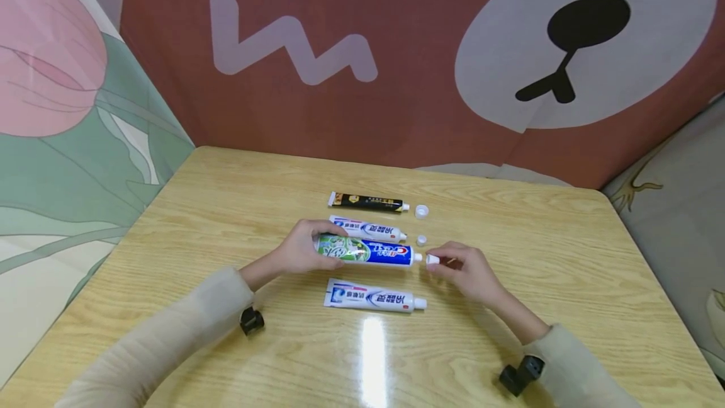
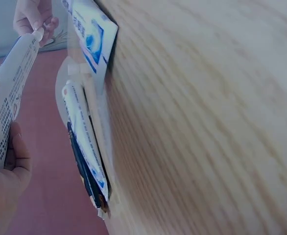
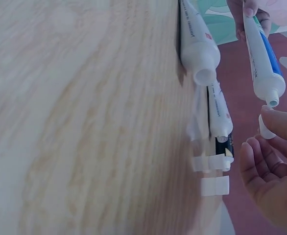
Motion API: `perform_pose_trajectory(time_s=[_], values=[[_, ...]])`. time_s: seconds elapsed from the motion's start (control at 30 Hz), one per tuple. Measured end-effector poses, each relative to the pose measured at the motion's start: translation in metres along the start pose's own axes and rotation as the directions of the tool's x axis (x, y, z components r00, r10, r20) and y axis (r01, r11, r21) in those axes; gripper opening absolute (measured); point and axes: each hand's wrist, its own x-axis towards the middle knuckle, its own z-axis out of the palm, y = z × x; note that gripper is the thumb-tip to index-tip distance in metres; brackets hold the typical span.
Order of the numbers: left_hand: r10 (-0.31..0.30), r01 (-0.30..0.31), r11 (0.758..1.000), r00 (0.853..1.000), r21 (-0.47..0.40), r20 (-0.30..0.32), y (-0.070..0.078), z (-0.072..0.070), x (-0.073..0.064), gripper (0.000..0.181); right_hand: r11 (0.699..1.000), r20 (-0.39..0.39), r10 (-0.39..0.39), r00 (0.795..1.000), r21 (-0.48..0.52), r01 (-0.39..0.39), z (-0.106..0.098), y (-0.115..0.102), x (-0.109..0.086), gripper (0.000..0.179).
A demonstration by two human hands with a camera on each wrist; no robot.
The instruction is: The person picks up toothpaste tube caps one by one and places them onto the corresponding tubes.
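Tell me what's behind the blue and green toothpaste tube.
Behind the held tube lie a white tube and, farther back, a black tube. The left hand covers part of the white tube, so that bit can't be seen.

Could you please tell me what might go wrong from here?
The small cap pinched in the right hand could slip and drop.
The left hand might squeeze the green-blue tube, pushing paste out of its uncapped nozzle.
The two loose caps near the right hand could get knocked or mixed up.
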Motion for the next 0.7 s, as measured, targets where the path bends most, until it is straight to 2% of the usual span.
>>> perform_pose_trajectory(time_s=[0.13, 0.33, 0.43, 0.5, 0.7], values=[[0.03, -0.03, 0.999, 0.999, -0.02, -0.018, 0.003, 0.0, -0.001, 0.044, 0.999, -0.027, -0.037, 0.999, -0.011, 0.036, -0.001, -0.003, 0.001, 0.024], [0.042, -0.044, 0.997, 0.999, -0.063, -0.032, 0.004, 0.0, -0.001, 0.045, 0.999, -0.063, -0.027, 0.998, 0.034, 0.03, -0.002, -0.007, 0.004, 0.016], [0.042, -0.044, 0.997, 0.998, -0.07, -0.036, 0.005, 0.0, -0.001, 0.046, 0.999, -0.065, -0.023, 0.998, 0.04, 0.025, -0.005, -0.024, 0.003, 0.014], [0.04, -0.042, 0.997, 0.998, -0.068, -0.038, 0.005, 0.0, -0.001, 0.046, 0.998, -0.067, -0.028, 0.997, 0.047, 0.031, -0.005, -0.026, 0.003, 0.013], [0.09, -0.094, 0.994, 0.994, -0.054, -0.06, 0.006, 0.001, -0.002, 0.045, 0.996, -0.075, -0.06, 0.995, 0.067, 0.065, -0.002, -0.016, 0.005, 0.013]])
